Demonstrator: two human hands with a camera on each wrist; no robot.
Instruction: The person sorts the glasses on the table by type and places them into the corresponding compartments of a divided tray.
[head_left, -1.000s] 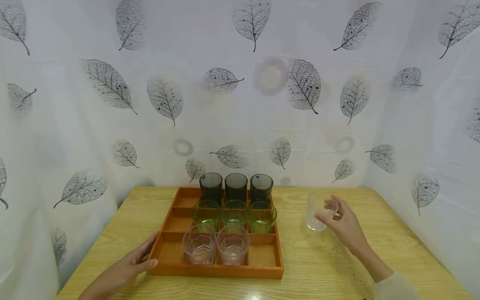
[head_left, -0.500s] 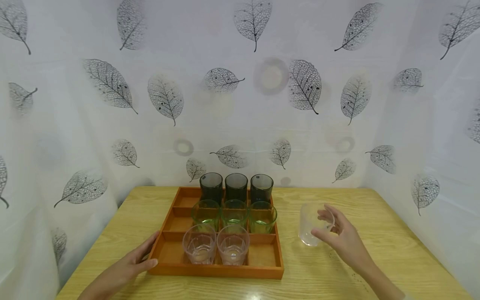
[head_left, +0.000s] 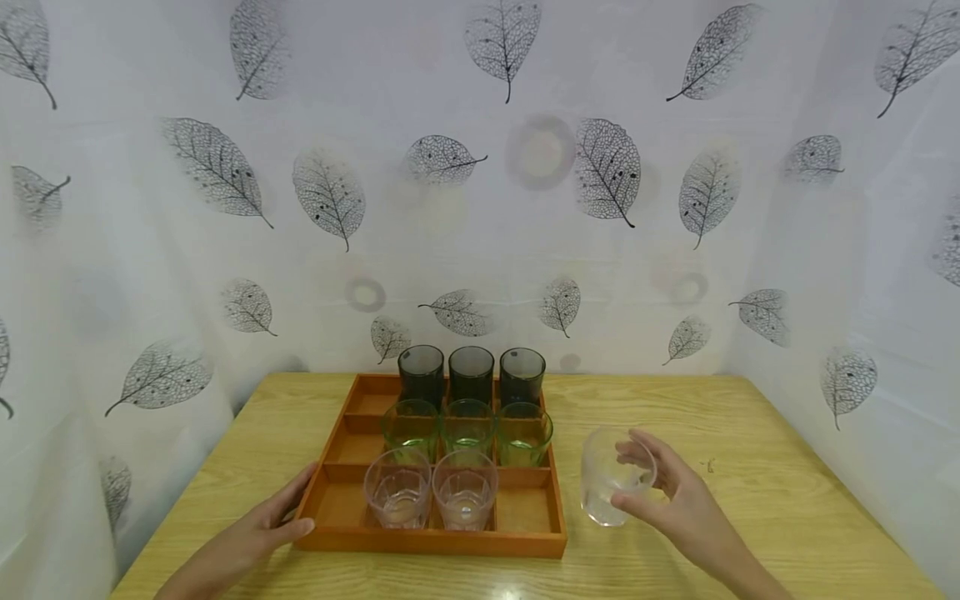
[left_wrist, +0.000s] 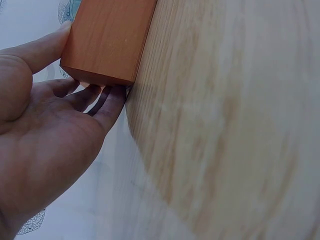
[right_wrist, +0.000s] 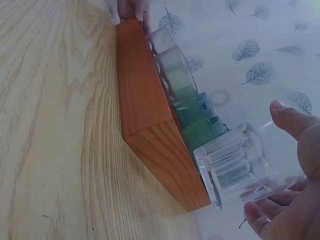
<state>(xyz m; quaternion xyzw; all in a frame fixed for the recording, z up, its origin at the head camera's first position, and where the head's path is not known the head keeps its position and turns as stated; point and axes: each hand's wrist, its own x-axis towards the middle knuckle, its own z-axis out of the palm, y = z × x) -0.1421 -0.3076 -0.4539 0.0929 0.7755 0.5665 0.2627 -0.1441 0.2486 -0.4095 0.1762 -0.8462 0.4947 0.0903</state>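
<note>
My right hand (head_left: 686, 508) grips a clear drinking glass (head_left: 600, 492) near its rim, just right of the wooden tray (head_left: 427, 543). The glass leans a little, its heavy base turned toward the tray; the right wrist view shows that ridged base (right_wrist: 230, 167) close beside the tray's end. At the tray's front left corner, my left hand (head_left: 251, 533) holds the edge, thumb at the front and fingers along the side. Two clear glasses (head_left: 401, 492) stand in the front row. Behind them are three green glasses (head_left: 525, 437), then three dark grey glasses (head_left: 422, 375).
Dividers (head_left: 517, 471) split the tray into compartments, with bare ones at the front right (head_left: 523, 504) and along the left side. The tray lies on a light wood table (head_left: 787, 483). A white curtain (head_left: 480, 233) printed with leaves hangs behind and at both sides.
My right hand has brought the clear glass nearer, moving left and toward the table's front, closer to the tray's right side. My left hand and the tray have stayed in place.
</note>
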